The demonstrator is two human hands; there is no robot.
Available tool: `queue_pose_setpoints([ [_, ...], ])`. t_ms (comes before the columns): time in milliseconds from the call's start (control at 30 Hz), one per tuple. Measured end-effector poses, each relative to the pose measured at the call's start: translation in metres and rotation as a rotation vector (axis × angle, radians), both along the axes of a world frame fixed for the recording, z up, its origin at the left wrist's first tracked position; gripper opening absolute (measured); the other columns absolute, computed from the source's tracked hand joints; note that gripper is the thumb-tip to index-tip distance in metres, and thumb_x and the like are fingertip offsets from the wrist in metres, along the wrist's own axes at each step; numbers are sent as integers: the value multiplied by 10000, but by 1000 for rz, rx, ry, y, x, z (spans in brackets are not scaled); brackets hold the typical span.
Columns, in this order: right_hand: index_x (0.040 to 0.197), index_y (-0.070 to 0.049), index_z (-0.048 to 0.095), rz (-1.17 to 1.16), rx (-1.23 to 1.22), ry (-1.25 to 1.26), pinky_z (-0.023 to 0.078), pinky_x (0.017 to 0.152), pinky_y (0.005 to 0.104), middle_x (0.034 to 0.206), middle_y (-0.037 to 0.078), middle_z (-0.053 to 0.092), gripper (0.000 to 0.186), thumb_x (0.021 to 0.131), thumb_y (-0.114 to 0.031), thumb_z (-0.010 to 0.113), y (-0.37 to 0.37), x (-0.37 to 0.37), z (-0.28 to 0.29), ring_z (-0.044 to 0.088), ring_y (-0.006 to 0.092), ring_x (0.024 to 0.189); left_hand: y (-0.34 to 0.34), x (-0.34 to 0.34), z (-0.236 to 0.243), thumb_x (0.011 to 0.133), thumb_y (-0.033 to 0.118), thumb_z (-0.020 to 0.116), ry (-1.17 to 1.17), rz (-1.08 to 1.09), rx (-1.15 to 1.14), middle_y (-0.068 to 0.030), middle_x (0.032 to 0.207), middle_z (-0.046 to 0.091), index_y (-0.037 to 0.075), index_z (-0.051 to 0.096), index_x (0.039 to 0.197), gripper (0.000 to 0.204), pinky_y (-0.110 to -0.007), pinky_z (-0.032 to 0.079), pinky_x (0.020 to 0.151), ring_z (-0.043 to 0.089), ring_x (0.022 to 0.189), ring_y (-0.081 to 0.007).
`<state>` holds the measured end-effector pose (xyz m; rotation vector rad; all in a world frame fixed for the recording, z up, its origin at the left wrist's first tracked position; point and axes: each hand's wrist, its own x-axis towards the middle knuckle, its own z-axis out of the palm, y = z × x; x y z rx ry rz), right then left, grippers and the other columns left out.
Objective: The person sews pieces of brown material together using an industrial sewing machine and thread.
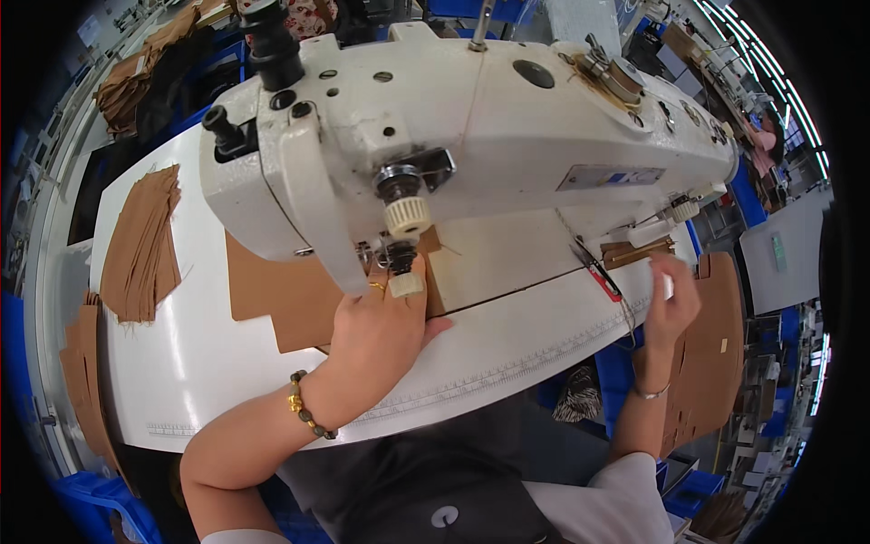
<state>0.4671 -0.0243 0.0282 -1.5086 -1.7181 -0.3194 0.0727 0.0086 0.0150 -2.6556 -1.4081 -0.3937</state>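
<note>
My left hand (381,340) lies on a flat brown piece (272,295) under the head of a white sewing machine (381,136). Its thumb stretches out to the side, while the machine's dials hide part of the fingers. Over at the right, my right hand (672,299) is raised with curled fingers, by a small stack of brown strips (634,254). A bit of white shows at those fingers; what they hold, if anything, I cannot make out. Thread snips (598,272) with a red and black handle lie left of that hand, near the strips.
A fanned stack of brown pieces (143,245) lies on the white table (217,390) at left. More brown sheets (711,354) hang beyond the right edge. A ruler scale (489,372) runs along the front edge. Blue bins (109,508) stand around, and another person (766,145) sits far right.
</note>
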Motion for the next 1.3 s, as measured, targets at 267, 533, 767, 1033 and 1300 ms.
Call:
queue_pose_setpoints([
  [267,963,13,757,177,-260,-14,574,974,388,1082,153,776,198,834,125,657,-23,-27,-18,717,339,1144,-16,-42,8,854,261,738,18,-95,-4,-187,1389,639,-29,601,1349,590,-429,538,1021,670,1196,-304],
  [533,963,48,734,154,-328,137,545,1024,418,1078,174,767,152,887,132,632,-25,17,-17,703,349,1166,-19,-90,15,903,251,726,-82,-73,-107,-141,1381,661,41,660,1318,470,-410,546,1010,669,1202,-326],
  [767,1209,13,725,-109,28,-77,522,990,322,1182,124,745,225,1014,-40,626,7,56,29,696,207,1100,-21,-79,0,899,239,753,-68,-47,47,-120,1309,709,50,710,1246,397,-360,603,845,720,1101,-316],
  [1033,1306,-14,694,-360,68,-140,414,1097,306,1309,117,698,454,1047,-362,559,218,224,155,643,218,1205,-19,-74,-2,854,198,814,-56,-42,151,-83,1222,752,70,752,1159,337,-318,608,766,735,1108,-259],
  [1300,1342,-28,672,101,267,769,469,1042,286,1359,67,657,365,1052,-233,592,168,231,73,619,171,1210,-18,-74,-3,856,166,806,6,-70,179,-103,1214,751,58,742,1166,335,-317,612,753,738,1105,-277],
])
